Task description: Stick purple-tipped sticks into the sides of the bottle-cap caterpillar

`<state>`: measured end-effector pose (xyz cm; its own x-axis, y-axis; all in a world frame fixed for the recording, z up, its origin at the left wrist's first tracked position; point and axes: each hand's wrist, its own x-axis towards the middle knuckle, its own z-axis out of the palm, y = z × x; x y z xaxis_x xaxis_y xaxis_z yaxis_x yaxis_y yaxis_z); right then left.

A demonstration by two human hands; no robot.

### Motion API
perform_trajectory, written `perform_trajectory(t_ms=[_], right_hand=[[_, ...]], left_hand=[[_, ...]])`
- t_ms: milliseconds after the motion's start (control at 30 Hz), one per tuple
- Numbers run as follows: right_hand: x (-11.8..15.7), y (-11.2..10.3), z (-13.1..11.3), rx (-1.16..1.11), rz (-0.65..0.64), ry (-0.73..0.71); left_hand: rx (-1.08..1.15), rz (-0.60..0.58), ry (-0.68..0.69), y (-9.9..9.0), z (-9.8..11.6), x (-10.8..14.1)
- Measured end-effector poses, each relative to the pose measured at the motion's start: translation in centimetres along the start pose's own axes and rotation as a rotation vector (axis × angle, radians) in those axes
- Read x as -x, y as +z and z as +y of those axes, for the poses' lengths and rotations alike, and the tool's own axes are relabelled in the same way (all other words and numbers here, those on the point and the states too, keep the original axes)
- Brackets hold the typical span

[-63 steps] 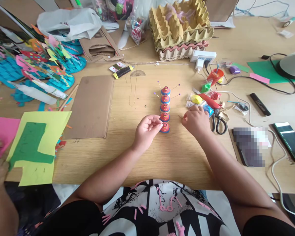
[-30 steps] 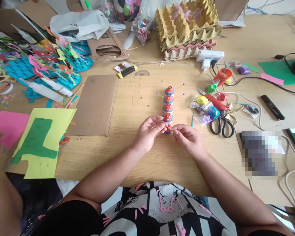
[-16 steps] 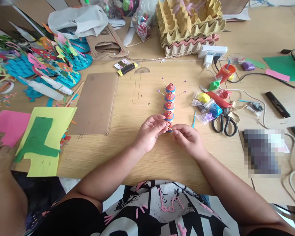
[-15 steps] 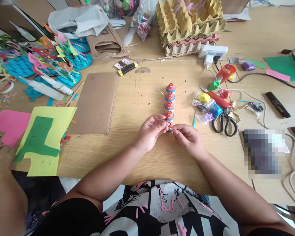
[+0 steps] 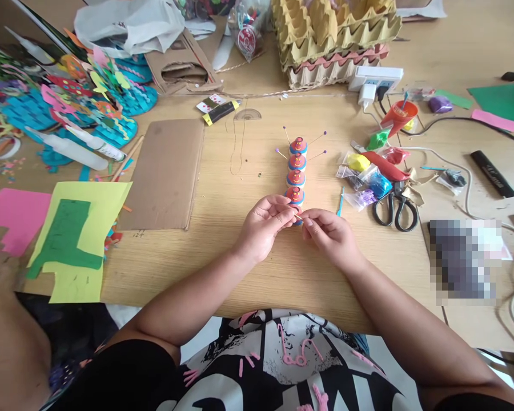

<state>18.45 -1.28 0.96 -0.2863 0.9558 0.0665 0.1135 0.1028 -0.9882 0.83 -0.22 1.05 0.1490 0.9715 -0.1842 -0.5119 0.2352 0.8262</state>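
A row of red and blue decorated domes (image 5: pixel 297 161) stands on the table in front of me, with thin sticks tipped in purple (image 5: pixel 317 141) spreading from its far end. At the near end of the row, my left hand (image 5: pixel 261 228) and my right hand (image 5: pixel 332 237) almost meet. Their fingertips pinch a short thin stick (image 5: pixel 298 217) between them, one hand at each end. The nearest dome is partly hidden behind my fingers.
Cardboard (image 5: pixel 165 174) and yellow paper (image 5: pixel 79 245) lie left; another person's arm (image 5: pixel 8 331) is at the far left. Black scissors (image 5: pixel 396 211), clay bags (image 5: pixel 360 165) and an orange cup (image 5: pixel 399 117) are right. Egg trays (image 5: pixel 334 43) are stacked behind.
The view has shifted slightly. Both hands remain at the near end of the row, and their fingertips have drawn a little closer together around the thin stick.
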Motion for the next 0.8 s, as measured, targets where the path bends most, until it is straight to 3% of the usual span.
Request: perform_trajectory(t_ms=[200, 333, 467, 800], right_hand=[[0.01, 0.07, 0.06, -0.110, 0.031, 0.041], [-0.08, 0.10, -0.06, -0.188, 0.041, 0.049], [-0.11, 0.18, -0.23, -0.169, 0.020, 0.069], [0.11, 0.28, -0.06, -0.134, -0.012, 0.032]], left_hand=[[-0.129, -0.045, 0.118, -0.45, 0.10, 0.03], [-0.428, -0.090, 0.360, -0.78, 0.29, 0.29], [-0.622, -0.043, 0.537, -0.81, 0.39, 0.52], [-0.617, 0.000, 0.529, -0.49, 0.43, 0.58]])
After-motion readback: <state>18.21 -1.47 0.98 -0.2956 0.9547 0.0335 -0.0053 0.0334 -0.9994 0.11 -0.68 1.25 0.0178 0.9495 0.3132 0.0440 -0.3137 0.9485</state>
